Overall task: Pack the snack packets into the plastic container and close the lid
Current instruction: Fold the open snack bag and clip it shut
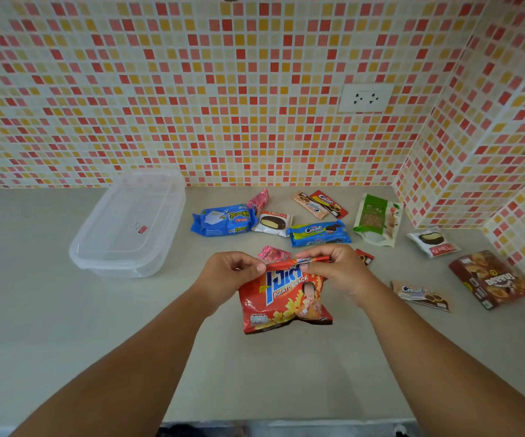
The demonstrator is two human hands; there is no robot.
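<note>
A red potato snack bag (pixel 286 302) lies at the middle of the counter. My left hand (pixel 228 272) and my right hand (pixel 333 268) both pinch its folded top edge. A clear plastic container (pixel 128 225) stands at the back left with its lid on and a small red binder clip (pixel 141 229) lying on top. Behind my hands lie a blue biscuit pack (pixel 223 219), a white choco pie packet (pixel 272 223) and a blue cream cookie pack (pixel 319 233). A green pouch (pixel 376 219) sits further right.
More packets lie at the right: a second choco pie (pixel 433 242), a brown box (pixel 493 279), a brown cookie packet (pixel 420 294), thin packets (pixel 319 204) near the wall and pink sweets (pixel 259 200). Tiled walls close the back and right. The counter's front edge (pixel 286 421) is near me.
</note>
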